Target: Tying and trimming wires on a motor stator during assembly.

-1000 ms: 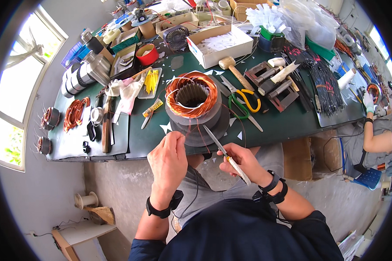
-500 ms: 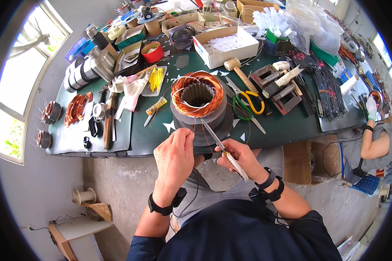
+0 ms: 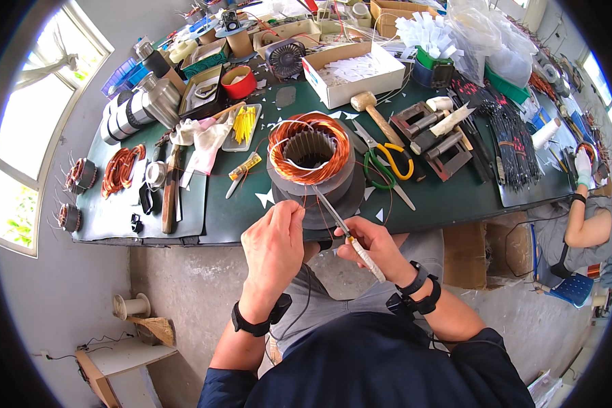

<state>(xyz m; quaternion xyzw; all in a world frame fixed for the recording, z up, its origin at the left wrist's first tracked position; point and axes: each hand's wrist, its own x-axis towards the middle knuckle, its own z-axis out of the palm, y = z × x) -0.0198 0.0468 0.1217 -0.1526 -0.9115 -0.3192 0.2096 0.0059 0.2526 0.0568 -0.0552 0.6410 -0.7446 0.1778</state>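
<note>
Left hand [image 3: 273, 245]: raised at the bench edge [image 3: 231, 217], thumb and fingertips pressed together — cannot tell whether they pinch wire. Right hand [image 3: 385, 250]: fingers wrapped around one knife-like tool [image 3: 368, 259], blade angled up-left, overlapping the round stand [image 3: 347, 198]. One copper-wound stator [image 3: 311, 175] sits on this stand. Two smaller stators [image 3: 81, 177] stand far left; one scissors [image 3: 376, 145] lies right. Beyond: one mallet [image 3: 382, 121], one open white box [image 3: 362, 90].

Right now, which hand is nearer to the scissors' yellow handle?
Right. The right hand, gripping a slim tool, is on the near side of the yellow handle, slightly left. The left hand is farther off, well to its left.
</note>
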